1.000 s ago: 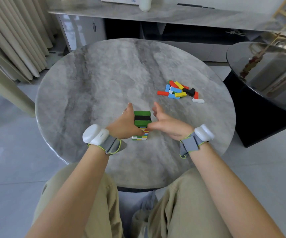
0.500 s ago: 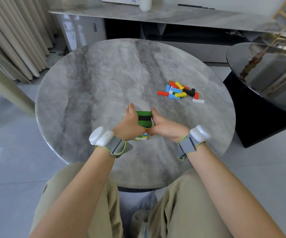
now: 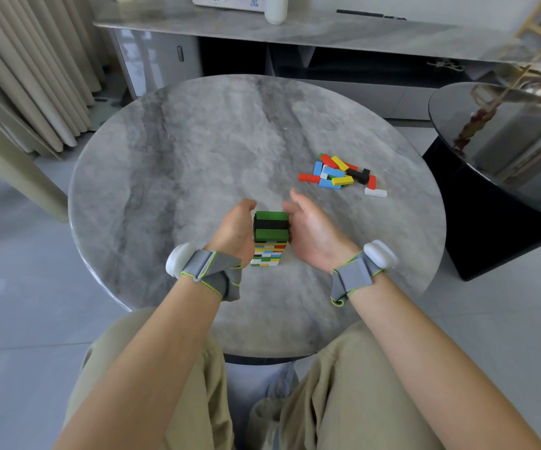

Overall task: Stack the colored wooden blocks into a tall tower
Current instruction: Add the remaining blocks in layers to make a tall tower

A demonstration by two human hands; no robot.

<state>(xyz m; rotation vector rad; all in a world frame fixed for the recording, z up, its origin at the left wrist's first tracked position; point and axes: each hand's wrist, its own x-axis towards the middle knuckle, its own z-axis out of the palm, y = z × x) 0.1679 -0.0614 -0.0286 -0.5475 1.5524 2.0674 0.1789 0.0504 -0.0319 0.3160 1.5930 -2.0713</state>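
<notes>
- Curtains (image 3: 19,76): pleated, beige, hanging at 10 o'clock from the worktop.
- Worktop (image 3: 181,151): a round grey marbled slab that carries all the blocks.
- Left wrist band (image 3: 205,271): grey strap with a white pod, worn just behind the left hand.
- Left hand (image 3: 235,228): at 9 o'clock of the tower, back toward the camera and lying against the tower's left face. Its fingers are hidden, so clamped or merely pressed cannot be told.
- Tower (image 3: 270,235): upright near the worktop's centre. The top layer reads green, black, green; the layers below are mixed red, yellow, blue, white and green.
- Right hand (image 3: 311,232): at 3 o'clock of the tower, palm turned up, fingers apart and relaxed. The fingertips are just beside the tower's right face, and the hand holds nothing.
- Right wrist band (image 3: 360,271): matches the left one.
- Loose blocks (image 3: 337,175): a heap of red, yellow, blue, black and green at 2 o'clock from the tower, well apart from it.
- White block (image 3: 375,191): lies flat just beside the heap, at its 4 o'clock.
- Black side table (image 3: 506,164): glossy top, standing at 3 o'clock of the worktop.
</notes>
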